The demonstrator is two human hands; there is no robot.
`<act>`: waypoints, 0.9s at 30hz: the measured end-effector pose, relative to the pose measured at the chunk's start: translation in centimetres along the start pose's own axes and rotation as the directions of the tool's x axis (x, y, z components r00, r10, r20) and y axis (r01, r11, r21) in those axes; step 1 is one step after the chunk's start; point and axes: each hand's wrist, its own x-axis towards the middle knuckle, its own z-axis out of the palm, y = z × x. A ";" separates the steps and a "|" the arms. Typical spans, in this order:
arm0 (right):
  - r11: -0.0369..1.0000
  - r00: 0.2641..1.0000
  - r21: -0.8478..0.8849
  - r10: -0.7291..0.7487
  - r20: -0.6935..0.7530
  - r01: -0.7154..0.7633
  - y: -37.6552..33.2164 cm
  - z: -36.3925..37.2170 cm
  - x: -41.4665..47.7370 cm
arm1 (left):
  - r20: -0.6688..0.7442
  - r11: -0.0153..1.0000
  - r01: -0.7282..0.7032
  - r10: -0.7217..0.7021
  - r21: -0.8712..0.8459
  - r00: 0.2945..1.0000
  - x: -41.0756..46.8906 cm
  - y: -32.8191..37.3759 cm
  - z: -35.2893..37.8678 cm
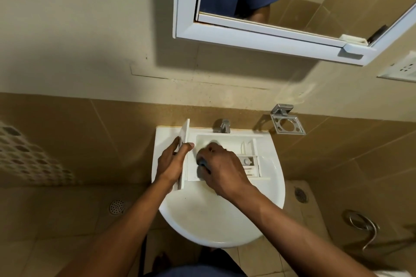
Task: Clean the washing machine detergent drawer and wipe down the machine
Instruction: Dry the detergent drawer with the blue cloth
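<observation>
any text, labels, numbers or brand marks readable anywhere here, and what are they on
No text here can be read.
Detergent drawer: raised marks in its right compartment and a small label below them, both too blurred to read.
Wall socket plate: no legible marking.
Blue-grey tool in the right hand: no marking shows.
</observation>
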 end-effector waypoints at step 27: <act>0.993 0.991 0.023 0.116 0.074 -0.118 5.1 -0.9 -2.6 | -0.121 0.997 -0.011 0.019 0.071 0.993 -1.3 -0.2 -0.7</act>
